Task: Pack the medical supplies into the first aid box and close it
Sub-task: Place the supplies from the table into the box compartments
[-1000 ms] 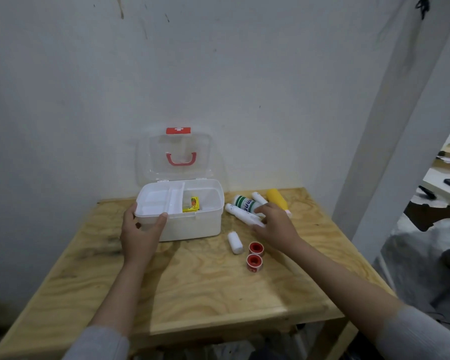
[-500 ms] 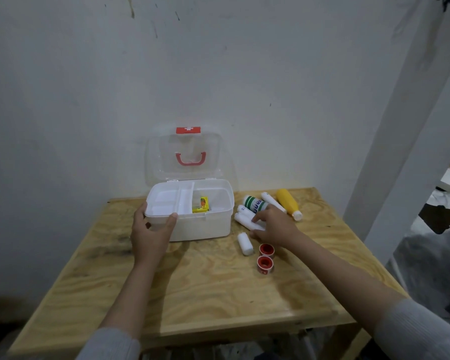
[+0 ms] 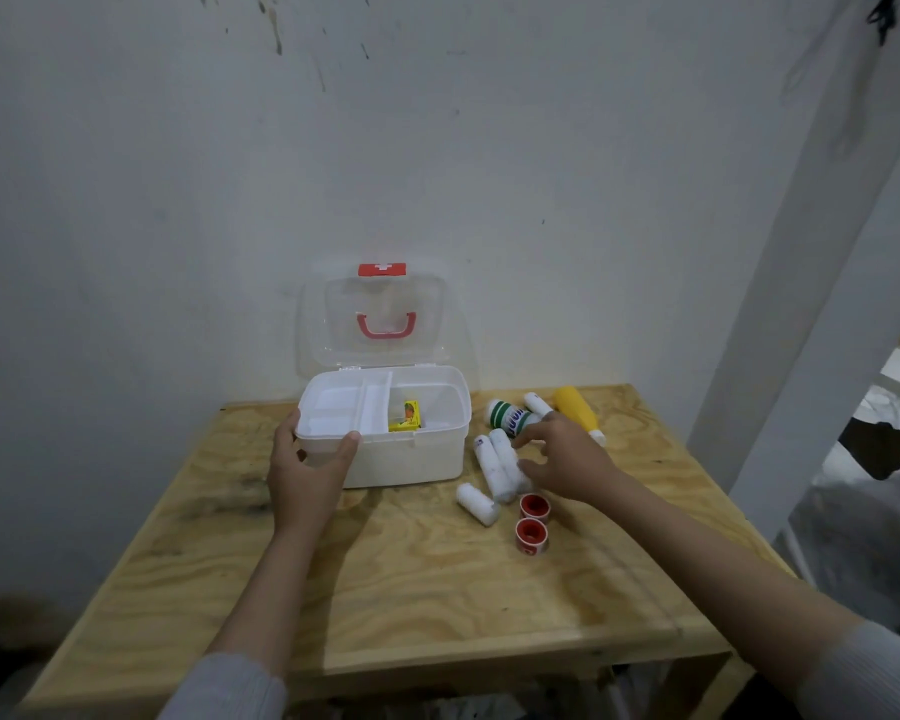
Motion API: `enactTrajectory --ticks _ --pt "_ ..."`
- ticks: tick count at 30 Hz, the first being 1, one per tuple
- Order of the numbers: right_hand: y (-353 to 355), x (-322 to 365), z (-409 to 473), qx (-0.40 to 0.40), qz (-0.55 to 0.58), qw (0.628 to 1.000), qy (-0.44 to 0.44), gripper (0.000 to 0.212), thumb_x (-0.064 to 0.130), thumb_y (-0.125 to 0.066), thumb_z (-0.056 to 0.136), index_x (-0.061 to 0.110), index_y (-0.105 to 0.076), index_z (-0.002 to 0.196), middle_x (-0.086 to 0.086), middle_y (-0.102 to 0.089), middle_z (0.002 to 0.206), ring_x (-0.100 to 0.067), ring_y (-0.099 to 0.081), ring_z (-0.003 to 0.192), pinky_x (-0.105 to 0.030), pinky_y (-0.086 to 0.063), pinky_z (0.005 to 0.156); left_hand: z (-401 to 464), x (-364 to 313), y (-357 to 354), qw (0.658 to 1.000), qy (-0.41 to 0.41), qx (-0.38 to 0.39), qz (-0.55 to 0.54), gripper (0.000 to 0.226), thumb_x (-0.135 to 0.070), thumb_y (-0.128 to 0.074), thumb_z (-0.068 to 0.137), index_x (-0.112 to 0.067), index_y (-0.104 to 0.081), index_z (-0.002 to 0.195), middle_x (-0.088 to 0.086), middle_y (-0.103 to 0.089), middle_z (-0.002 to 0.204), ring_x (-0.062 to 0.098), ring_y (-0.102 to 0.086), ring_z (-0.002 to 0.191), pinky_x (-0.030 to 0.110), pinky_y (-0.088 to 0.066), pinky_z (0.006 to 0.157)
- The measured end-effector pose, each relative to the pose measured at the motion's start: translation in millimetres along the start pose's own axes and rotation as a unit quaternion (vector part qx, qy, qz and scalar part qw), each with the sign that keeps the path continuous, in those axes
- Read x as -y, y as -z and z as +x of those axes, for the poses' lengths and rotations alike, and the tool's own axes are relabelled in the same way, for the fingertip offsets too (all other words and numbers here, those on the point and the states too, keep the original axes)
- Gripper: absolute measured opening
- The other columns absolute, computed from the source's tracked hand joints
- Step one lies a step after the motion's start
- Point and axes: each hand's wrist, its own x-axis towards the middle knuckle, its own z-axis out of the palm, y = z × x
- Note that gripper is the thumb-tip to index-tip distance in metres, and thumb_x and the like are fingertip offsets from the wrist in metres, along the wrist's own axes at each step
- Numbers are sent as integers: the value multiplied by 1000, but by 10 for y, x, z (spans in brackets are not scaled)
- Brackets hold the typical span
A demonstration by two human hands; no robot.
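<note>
A white first aid box [image 3: 427,459] stands on the wooden table with its clear lid [image 3: 385,319] up against the wall. A small yellow packet [image 3: 406,417] lies in its right compartment. My left hand [image 3: 307,470] grips the box's front left corner. To the right of the box lie two long white bandage rolls [image 3: 494,462], a short roll [image 3: 476,504], two red tape rolls [image 3: 532,522], a green-and-white bottle [image 3: 510,417], a white tube [image 3: 536,403] and a yellow bottle [image 3: 578,414]. My right hand [image 3: 567,462] hovers with spread fingers over the long rolls, its thumb at their near end.
The table [image 3: 411,589] stands against a white wall; its right edge is close to a white pillar [image 3: 801,304]. Bare wood lies in front of the box and the supplies.
My right hand has come off the long bandage rolls and spread its fingers; the rolls have shifted nearer and side by side. My left hand stays on the box.
</note>
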Motion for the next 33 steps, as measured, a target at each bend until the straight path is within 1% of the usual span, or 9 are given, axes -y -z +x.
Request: enactTrajectory --ticks 1,3,6,11,15,21,24,30,33 --pt "29 14 -16 18 -13 1000 0 29 28 -71 75 23 -69 104 -6 -58 124 -20 -57 111 -33 -52 83 -2 1 -3 1000 -1 0 -1 70 -31 -78 75 -21 -43 136 5 -50 139 27 -51 122 47 -53 92" --pt "59 51 -54 52 -28 998 -14 35 39 -73 72 27 -68 105 0 -62 118 -15 -60 103 -34 -53 81 -4 1 -3 1000 -2 -2 -4 71 -30 -78 76 -20 -43 136 5 -50 139 26 -50 122 46 -52 93" --pt "29 111 -104 84 -23 996 -27 38 44 -73 71 28 -68 106 0 -68 111 -15 -62 98 -34 -54 77 0 7 6 1000 -4 -5 -7 72 -31 -79 75 -20 -44 136 4 -50 139 26 -50 122 45 -51 95" --pt "-64 255 -117 67 -14 997 -38 43 46 -74 69 24 -69 106 0 -69 107 -17 -63 94 -29 -51 69 -7 1 5 1000 -5 -2 -9 72 -30 -78 75 -18 -43 137 5 -50 139 25 -50 123 43 -51 95" --pt "-177 358 -91 34 -26 997 -59 27 35 -68 75 20 -68 98 -1 -61 90 -21 -61 87 -26 -41 57 -14 6 1 1000 -10 -11 -10 72 -29 -79 75 -18 -45 137 3 -52 138 23 -51 122 39 -49 96" --pt "-314 348 -62 15 -33 996 -85 24 34 -63 76 23 -64 97 -5 -64 97 -21 -60 84 -28 -47 62 -131 22 -123 997 -24 -77 -17 68 -37 -76 74 -27 -47 135 -4 -55 134 19 -54 117 36 -50 88" --pt "-341 337 -65 4 -34 995 -95 27 36 -63 75 23 -63 98 -5 -63 94 -20 -57 78 -27 -45 61 -151 2 -178 995 -21 -98 -22 70 -42 -73 72 -29 -46 135 -4 -56 133 18 -55 114 35 -51 85" --pt "-394 289 -57 -10 -25 996 -85 27 25 -62 71 18 -64 97 -10 -65 96 -25 -61 77 -28 -45 58 -131 16 -232 992 -31 -118 -18 68 -41 -73 73 -26 -46 135 -1 -56 134 18 -54 114 34 -52 84" --pt "-401 267 -63 -15 -1 996 -84 27 20 -61 69 14 -65 96 -13 -66 95 -24 -58 73 -25 -37 55 -126 21 -231 992 -29 -122 -20 67 -37 -74 74 -25 -47 134 -1 -56 133 15 -53 112 34 -52 84"
